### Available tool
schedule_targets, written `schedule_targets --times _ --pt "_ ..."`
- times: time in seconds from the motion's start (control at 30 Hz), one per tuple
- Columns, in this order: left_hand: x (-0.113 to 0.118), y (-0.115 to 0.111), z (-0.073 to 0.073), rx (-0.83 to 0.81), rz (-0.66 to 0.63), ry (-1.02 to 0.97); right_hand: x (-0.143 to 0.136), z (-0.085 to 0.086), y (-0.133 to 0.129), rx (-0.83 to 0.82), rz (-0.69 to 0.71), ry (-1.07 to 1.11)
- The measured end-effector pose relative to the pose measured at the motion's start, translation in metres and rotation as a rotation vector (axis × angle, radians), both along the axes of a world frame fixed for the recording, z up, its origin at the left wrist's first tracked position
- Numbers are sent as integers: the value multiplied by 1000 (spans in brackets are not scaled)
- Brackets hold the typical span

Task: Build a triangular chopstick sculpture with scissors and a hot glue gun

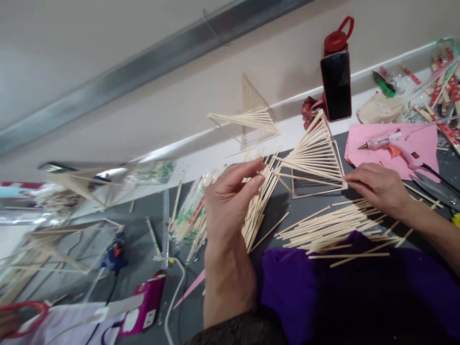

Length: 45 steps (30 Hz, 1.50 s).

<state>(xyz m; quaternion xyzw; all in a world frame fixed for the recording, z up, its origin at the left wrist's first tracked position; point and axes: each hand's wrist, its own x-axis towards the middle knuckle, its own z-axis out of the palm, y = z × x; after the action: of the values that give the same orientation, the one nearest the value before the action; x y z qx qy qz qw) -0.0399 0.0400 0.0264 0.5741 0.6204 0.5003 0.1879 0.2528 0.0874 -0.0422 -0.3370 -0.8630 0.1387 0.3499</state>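
Stick frame [316, 158] sits on the table [305, 206], between the two hands, its fan of sticks rising toward the wall. Loose sticks [334, 225] lie just in front of it, some overlapping the purple cloth [287, 282]. Stick pile [258, 215] is to its left, partly hidden by the left hand. Second frame [257, 120] stands behind, near the wall. Phone [336, 86] is upright in front of the red-capped bottle [336, 40], close behind the frame's peak, so the back side is crowded. Right side: pink glue gun [406, 148] on a pink sheet [427, 139], scissors [436, 189] near it. Far left: wrapped sticks [190, 211], blue glue gun [115, 256], magenta box [143, 304], plus another person's hand [9, 323] at a red loop [39, 311].

Right hand [383, 187]: grip closed, thumb and finger pinching the frame's lower right corner. Left hand [232, 196]: grip slightly open, thumb and index a small gap apart, near the frame's left tip. Can't see it holding anything.

Green and red print on stick wrappers, too small to read.
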Motion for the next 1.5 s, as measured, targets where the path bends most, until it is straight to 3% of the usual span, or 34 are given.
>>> schedule_targets --times 0.13,0.7,1.23,1.5 --pt "-5 3 -4 -51 -86 39 -4 -14 0 -8 -27 40" --pt "-10 9 -18 -82 -221 -5 -6 -36 -2 107 -31 0" --pt "-13 12 -24 -121 -229 -85 -10 -39 -3 100 -17 28" --pt "-11 10 -19 -136 -201 -6 -10 -41 -2 88 -18 20"
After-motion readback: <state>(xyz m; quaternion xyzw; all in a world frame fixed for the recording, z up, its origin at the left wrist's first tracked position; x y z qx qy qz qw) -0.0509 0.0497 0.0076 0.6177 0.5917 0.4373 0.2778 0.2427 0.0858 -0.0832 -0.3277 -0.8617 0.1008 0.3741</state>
